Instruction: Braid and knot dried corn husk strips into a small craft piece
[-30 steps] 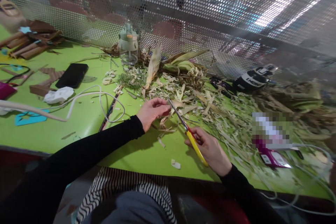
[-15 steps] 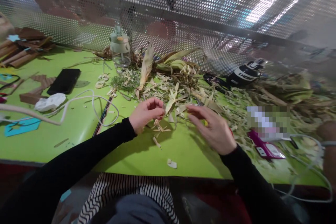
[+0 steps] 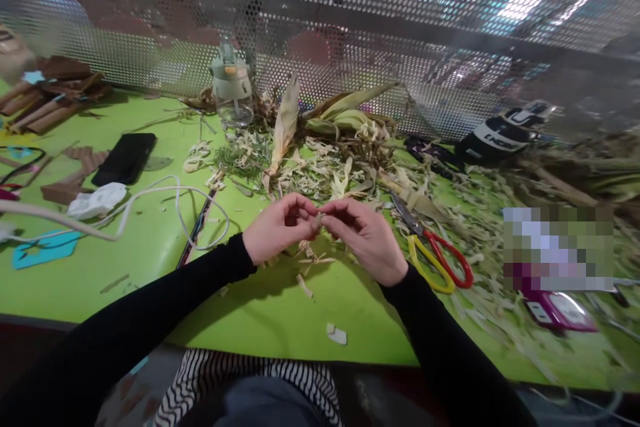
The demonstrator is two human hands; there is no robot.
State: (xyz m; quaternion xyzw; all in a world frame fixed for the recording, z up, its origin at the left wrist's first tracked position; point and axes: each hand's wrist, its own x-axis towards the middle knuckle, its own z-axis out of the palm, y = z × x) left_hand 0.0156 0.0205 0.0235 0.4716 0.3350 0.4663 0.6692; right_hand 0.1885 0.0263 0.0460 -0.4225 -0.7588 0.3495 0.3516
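Scissors released, both hands pinching scrap

Left hand and right hand — fingertips pinched together, black sleeves angled inward.

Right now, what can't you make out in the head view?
All in the head view:
- Small piece between left hand and right hand: tiny, partly covered by fingers.
- Magenta item: upper part behind pixelated patch.
- Brown rolls: cut off by left edge.
- Far-right husks: blurred, cut off by right edge.
- Black bottle: lettering too blurred.
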